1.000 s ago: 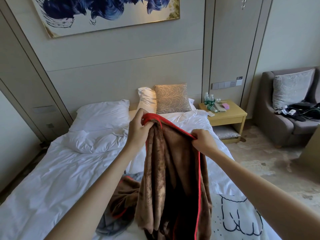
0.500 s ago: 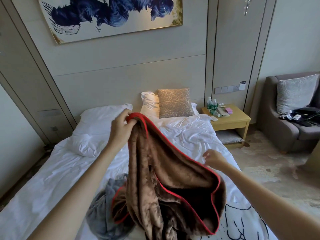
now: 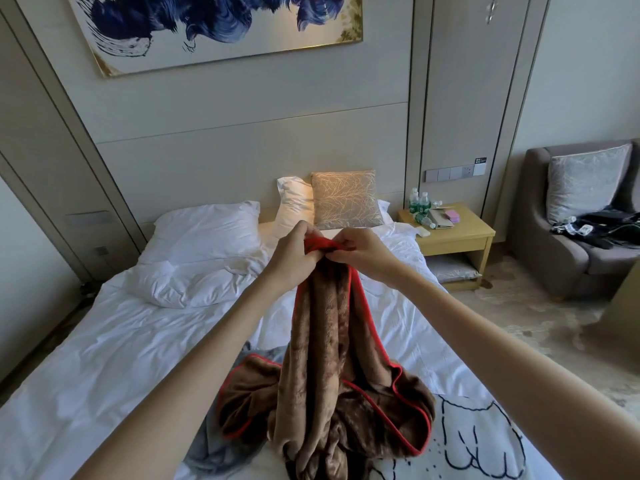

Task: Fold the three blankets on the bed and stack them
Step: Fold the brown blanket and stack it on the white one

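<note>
Far left, the bed's rumpled white sheet point(image 3: 104, 358) runs up to a puffy white pillow point(image 3: 204, 230) lying flat at the head, and a blue-and-white painting in a thin gold frame point(image 3: 214, 26) hangs on the wall above. Nearer me, a soft grey blanket point(image 3: 204, 455) lies crumpled on the sheet, mostly tucked under the brown one.

My left hand point(image 3: 294, 258) is raised over the middle of the bed, fingers curled tight over the red hem. It grips the top edge of the brown plush blanket with red trim point(image 3: 329, 341). The blanket hangs straight down from my hands in long folds, and its lower part is piled on the bed over the grey one.

My right hand point(image 3: 367, 252) is just beside the left, knuckles nearly touching, pinching the same red hem. Both hands are clamped on one bunched stretch of edge. Behind them a square beige cushion with a branch pattern point(image 3: 346, 199) leans upright against the headboard.

Lower right, a white blanket with a black line drawing point(image 3: 478, 445) lies spread flat, touching the brown heap. Past the bed stands a light wooden nightstand point(image 3: 457, 237) with clear water bottles with green labels point(image 3: 419, 202) on top, and at the far right a grey upholstered armchair point(image 3: 561, 265) holding dark clutter.
</note>
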{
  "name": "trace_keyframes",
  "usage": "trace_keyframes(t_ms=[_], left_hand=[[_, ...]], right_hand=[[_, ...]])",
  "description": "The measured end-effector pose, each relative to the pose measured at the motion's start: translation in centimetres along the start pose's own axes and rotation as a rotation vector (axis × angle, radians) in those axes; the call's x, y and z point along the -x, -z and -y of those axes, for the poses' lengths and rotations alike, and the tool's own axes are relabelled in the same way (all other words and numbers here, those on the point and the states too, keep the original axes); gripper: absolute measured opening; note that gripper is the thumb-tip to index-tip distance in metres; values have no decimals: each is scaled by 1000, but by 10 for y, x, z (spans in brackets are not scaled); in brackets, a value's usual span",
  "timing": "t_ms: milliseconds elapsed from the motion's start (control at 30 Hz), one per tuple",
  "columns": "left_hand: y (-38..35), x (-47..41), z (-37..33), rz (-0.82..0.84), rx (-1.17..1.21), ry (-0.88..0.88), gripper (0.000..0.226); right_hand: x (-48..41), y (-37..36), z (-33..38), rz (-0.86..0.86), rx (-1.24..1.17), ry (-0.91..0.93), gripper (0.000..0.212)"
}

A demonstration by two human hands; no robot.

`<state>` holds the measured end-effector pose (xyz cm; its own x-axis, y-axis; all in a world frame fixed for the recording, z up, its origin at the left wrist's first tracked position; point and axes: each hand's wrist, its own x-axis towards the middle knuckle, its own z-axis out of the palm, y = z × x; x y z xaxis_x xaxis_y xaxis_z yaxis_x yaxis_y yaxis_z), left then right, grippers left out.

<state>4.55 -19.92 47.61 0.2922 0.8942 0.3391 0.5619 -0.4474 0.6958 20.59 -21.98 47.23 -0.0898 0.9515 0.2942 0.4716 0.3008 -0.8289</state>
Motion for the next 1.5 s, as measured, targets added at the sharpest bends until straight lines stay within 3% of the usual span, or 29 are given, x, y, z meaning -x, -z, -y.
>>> trace_keyframes(t_ms=[133,333,500,633,700,833,967,1067,1300,1400,1500], left_hand=[[-6,1,8,48,-51,8,18],[-30,14,33,294,78,251,18],[-59,26,43,379,323,295,23],[-77,30,35,438,632,289,34],[-86,28,35,474,584,261,40],[-102,23,47,338,342,170,44],[-114,25,67,345,187,159,49],[-116,27,80,347,168,159,68],[-95,18,68,356,184,124,64],[-80,14,62,371,243,93,75],[-65,17,53,382,245,122,56]], right_hand=[[0,7,-2,-30,76,41,15],[6,30,-3,-68,-277,-2,10],[10,53,-7,-60,-497,-57,11],[14,69,-11,-53,-498,-92,11],[17,81,-17,-86,-439,-109,10],[30,102,-33,-191,-389,-185,10],[47,115,-49,-309,-416,-231,8],[57,128,-63,-435,-454,-288,6],[82,160,-83,-714,-453,-387,5],[89,175,-91,-835,-477,-441,17],[95,186,-100,-891,-491,-471,23]])
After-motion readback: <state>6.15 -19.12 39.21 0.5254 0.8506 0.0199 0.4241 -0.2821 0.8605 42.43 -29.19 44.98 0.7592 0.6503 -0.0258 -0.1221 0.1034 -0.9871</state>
